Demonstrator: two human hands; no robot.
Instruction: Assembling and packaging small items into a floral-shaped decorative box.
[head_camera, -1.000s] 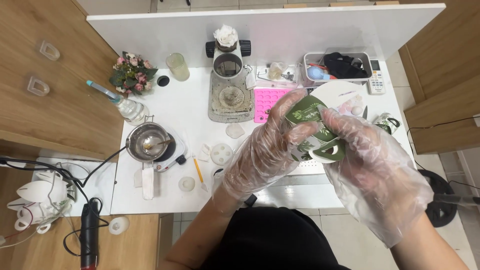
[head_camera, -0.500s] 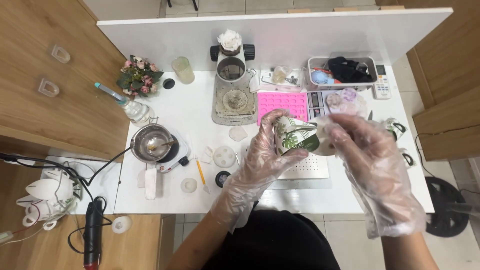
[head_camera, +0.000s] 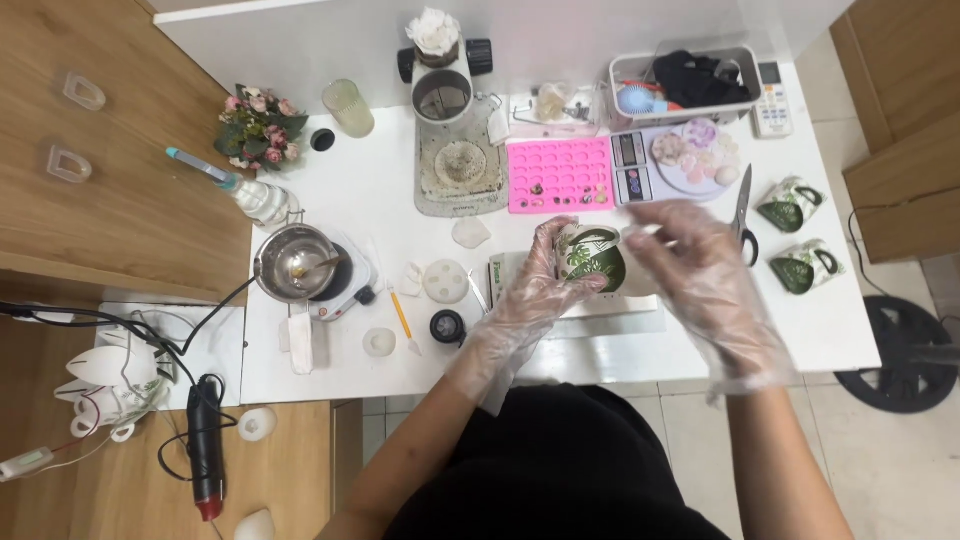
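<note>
The left hand (head_camera: 535, 285), in a clear plastic glove, is wrapping its grip around a white mug with green leaf print (head_camera: 590, 258), holding it tilted above the white table (head_camera: 380, 195), in front of the person's body. The right hand (head_camera: 700, 285), also gloved, is hovering just beside the mug with its fingers spread and holding nothing. Behind the mug a pink silicone mould (head_camera: 558, 175) is lying next to a small digital scale (head_camera: 632, 165). Scissors (head_camera: 745, 215) are resting right of the hands, and two more leaf-print mugs (head_camera: 805, 238) are sitting near the table's right edge. To the left, a metal pot (head_camera: 295, 262) is standing on a small hot plate
</note>
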